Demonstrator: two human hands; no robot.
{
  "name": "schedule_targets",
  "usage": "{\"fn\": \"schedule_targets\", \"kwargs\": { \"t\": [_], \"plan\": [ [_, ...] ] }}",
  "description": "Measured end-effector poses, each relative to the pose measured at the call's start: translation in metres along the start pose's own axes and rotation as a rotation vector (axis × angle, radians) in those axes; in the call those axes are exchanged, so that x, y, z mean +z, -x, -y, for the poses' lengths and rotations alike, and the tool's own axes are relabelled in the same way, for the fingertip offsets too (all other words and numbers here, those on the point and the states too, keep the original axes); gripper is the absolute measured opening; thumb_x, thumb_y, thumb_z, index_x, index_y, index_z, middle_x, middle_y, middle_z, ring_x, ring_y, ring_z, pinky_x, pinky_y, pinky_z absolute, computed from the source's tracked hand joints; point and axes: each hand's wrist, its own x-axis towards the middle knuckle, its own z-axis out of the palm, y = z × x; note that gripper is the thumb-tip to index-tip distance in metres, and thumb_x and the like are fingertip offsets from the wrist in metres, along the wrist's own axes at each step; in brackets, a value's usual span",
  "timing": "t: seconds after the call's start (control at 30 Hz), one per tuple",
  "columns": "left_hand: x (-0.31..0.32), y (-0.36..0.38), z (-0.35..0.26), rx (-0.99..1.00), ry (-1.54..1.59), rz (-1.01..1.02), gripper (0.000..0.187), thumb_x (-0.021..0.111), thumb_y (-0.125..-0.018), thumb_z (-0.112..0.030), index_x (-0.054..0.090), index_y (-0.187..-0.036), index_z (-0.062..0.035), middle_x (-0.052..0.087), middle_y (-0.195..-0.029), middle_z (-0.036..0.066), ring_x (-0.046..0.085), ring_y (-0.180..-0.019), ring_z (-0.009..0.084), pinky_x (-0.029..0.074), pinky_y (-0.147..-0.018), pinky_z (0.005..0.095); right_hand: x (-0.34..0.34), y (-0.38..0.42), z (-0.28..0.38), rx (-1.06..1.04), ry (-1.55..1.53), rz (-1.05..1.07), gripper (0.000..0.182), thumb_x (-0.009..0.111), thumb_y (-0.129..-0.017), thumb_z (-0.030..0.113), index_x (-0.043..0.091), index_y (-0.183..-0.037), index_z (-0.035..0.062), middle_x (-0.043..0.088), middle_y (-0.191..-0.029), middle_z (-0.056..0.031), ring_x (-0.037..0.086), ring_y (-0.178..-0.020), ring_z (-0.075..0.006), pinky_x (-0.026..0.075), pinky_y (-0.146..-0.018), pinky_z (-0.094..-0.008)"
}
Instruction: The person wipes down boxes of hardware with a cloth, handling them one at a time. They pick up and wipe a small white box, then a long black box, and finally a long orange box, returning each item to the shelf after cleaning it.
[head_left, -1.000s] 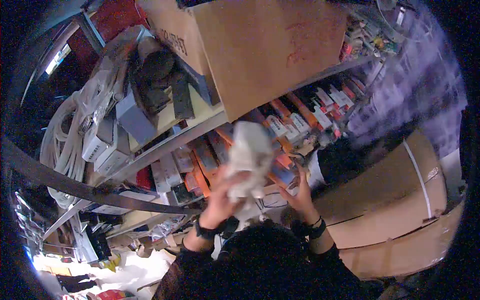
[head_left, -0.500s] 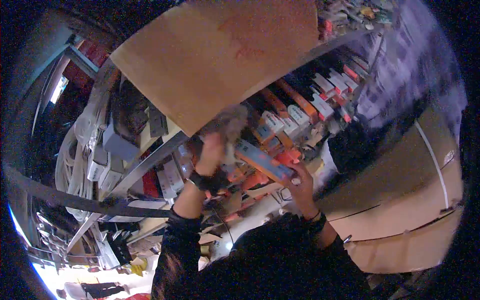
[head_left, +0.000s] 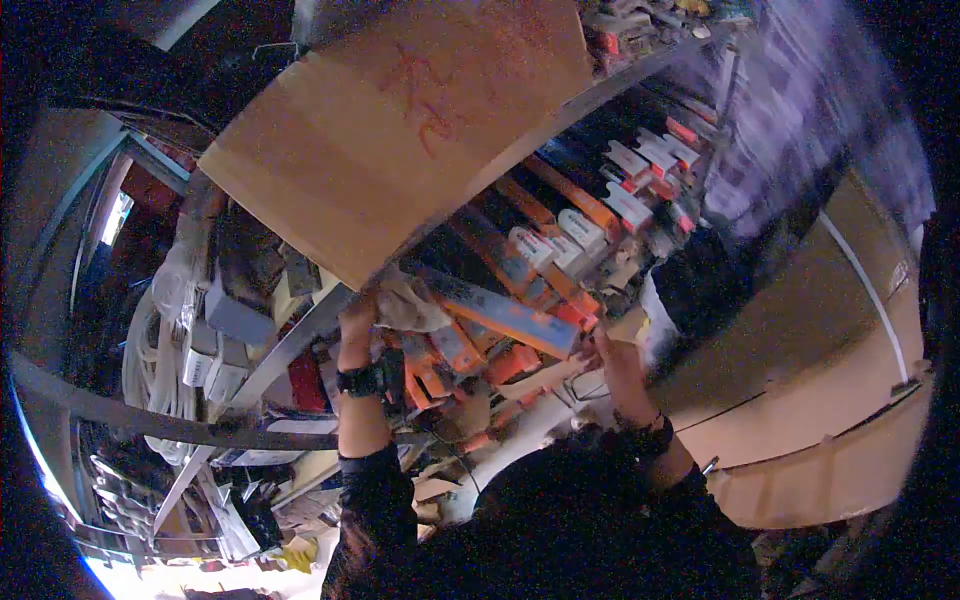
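A long narrow orange and grey box (head_left: 510, 318) lies slanted among other boxes on the shelf, its near end at my right hand (head_left: 615, 365). The fingers of that hand are closed at the end of the box, partly hidden by the hand itself. My left hand (head_left: 357, 322) is by the lower corner of a large brown cardboard sheet (head_left: 420, 130), closed on a crumpled pale cloth (head_left: 412, 308). The cloth hangs over the far end of the long box.
Several white-ended boxes (head_left: 585, 230) stand in a row deeper on the shelf. A metal shelf rail (head_left: 290, 350) runs past my left wrist. Coiled pale tubing (head_left: 160, 340) hangs at left. Large cardboard (head_left: 800, 400) stands at right, below a purplish plastic sheet (head_left: 790, 130).
My left hand has moved left and down with the cloth, away from over the box. The long box and my right hand have shifted slightly. The view has tilted.
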Motion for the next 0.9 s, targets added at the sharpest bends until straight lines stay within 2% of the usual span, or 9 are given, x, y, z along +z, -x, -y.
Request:
{"fn": "schedule_targets", "kwargs": {
  "t": [0.1, 0.17, 0.2, 0.37, 0.47, 0.53, 0.63, 0.8, 0.9],
  "plan": [
    [-0.018, 0.026, -0.020, -0.067, -0.057, 0.045, 0.033, 0.037, -0.085, -0.021, 0.042, -0.112, -0.0036, 0.050, -0.107, 0.009, 0.048, -0.096, 0.0192, 0.037, -0.086, 0.0311, 0.013, -0.020, -0.046, -0.097, 0.033, 0.049, 0.035, 0.050, -0.078, 0.037, 0.055, -0.085, 0.0031, 0.056, -0.078, -0.0089, 0.054, -0.060, -0.0141, 0.042, -0.046, -0.0268],
    [-0.051, 0.064, -0.075, -0.106, 1.872, -0.024, 0.030, 0.039, -0.083, -0.017, 0.044, -0.109, -0.0010, 0.054, -0.098, 0.009, 0.053, -0.087, 0.0190, 0.042, -0.077, 0.0305, 0.024, -0.017, -0.035, -0.267, 0.115, 0.071, 0.036, 0.051, -0.077, 0.037, 0.055, -0.086, 0.0028, 0.056, -0.078, -0.0085, 0.054, -0.060, -0.0125, 0.042, -0.047, -0.0248],
    [-0.039, 0.057, -0.058, -0.135, 1.958, -0.040, 0.030, 0.046, -0.079, -0.014, 0.045, -0.105, 0.0008, 0.055, -0.094, 0.008, 0.054, -0.084, 0.0187, 0.045, -0.072, 0.0295, 0.034, -0.005, 0.012, -0.136, -0.032, 0.172, 0.036, 0.053, -0.077, 0.036, 0.054, -0.089, 0.0024, 0.056, -0.080, -0.0083, 0.054, -0.061, -0.0122, 0.042, -0.048, -0.0247],
    [-0.042, 0.071, -0.068, 0.117, 1.608, 0.078, 0.042, 0.057, -0.069, -0.011, 0.042, -0.108, -0.0026, 0.052, -0.098, 0.010, 0.053, -0.086, 0.0185, 0.045, -0.073, 0.0294, 0.039, -0.006, 0.022, 0.064, -0.008, 0.225, 0.030, 0.056, -0.076, 0.023, 0.052, -0.098, 0.0020, 0.056, -0.079, -0.0019, 0.055, -0.065, -0.0097, 0.046, -0.056, -0.0228],
    [-0.042, 0.064, -0.089, 0.165, 1.706, 0.172, 0.044, 0.058, -0.068, -0.005, 0.042, -0.108, -0.0011, 0.051, -0.100, 0.010, 0.052, -0.090, 0.0200, 0.043, -0.077, 0.0303, 0.044, -0.007, 0.031, -0.303, 0.090, 0.199, 0.025, 0.061, -0.072, 0.015, 0.054, -0.092, 0.0019, 0.055, -0.077, -0.0033, 0.053, -0.061, -0.0090, 0.043, -0.053, -0.0218],
    [-0.039, 0.062, -0.098, 0.078, 1.714, -0.011, 0.049, 0.059, -0.065, 0.000, 0.039, -0.109, -0.0004, 0.050, -0.102, 0.010, 0.050, -0.092, 0.0209, 0.042, -0.079, 0.0307, 0.039, -0.011, 0.027, -0.722, 0.502, 0.087, 0.025, 0.064, -0.067, 0.011, 0.055, -0.088, 0.0010, 0.054, -0.073, -0.0064, 0.051, -0.056, -0.0101, 0.041, -0.051, -0.0226],
    [-0.048, 0.069, -0.136, 0.035, 1.356, -0.411, 0.051, 0.059, -0.065, 0.001, 0.036, -0.110, -0.0005, 0.048, -0.103, 0.011, 0.049, -0.094, 0.0207, 0.041, -0.080, 0.0304, 0.034, -0.010, 0.035, -0.470, 0.600, 0.167, 0.046, 0.059, -0.069, 0.033, 0.048, -0.102, 0.0026, 0.056, -0.082, -0.0142, 0.054, -0.076, -0.0299, 0.042, -0.066, -0.0368],
    [0.009, 0.064, -0.158, 0.853, 0.477, -0.443, 0.058, 0.067, -0.047, -0.008, 0.050, -0.102, -0.0119, 0.041, -0.112, 0.015, 0.036, -0.105, 0.0342, 0.032, -0.087, 0.0449, 0.037, -0.007, 0.047, -0.514, 0.628, 0.101, 0.045, 0.060, -0.069, 0.032, 0.048, -0.102, 0.0044, 0.055, -0.084, -0.0139, 0.053, -0.077, -0.0309, 0.042, -0.067, -0.0370],
    [-0.002, 0.082, -0.173, 0.958, 0.111, -0.305, 0.056, 0.069, -0.046, -0.021, 0.054, -0.100, -0.0153, 0.041, -0.112, 0.011, 0.035, -0.105, 0.0356, 0.031, -0.086, 0.0464, 0.034, -0.014, 0.026, -0.571, 0.602, 0.029, 0.041, 0.061, -0.068, 0.031, 0.048, -0.097, 0.0045, 0.055, -0.083, -0.0121, 0.053, -0.077, -0.0295, 0.041, -0.067, -0.0364]
  ]
}}
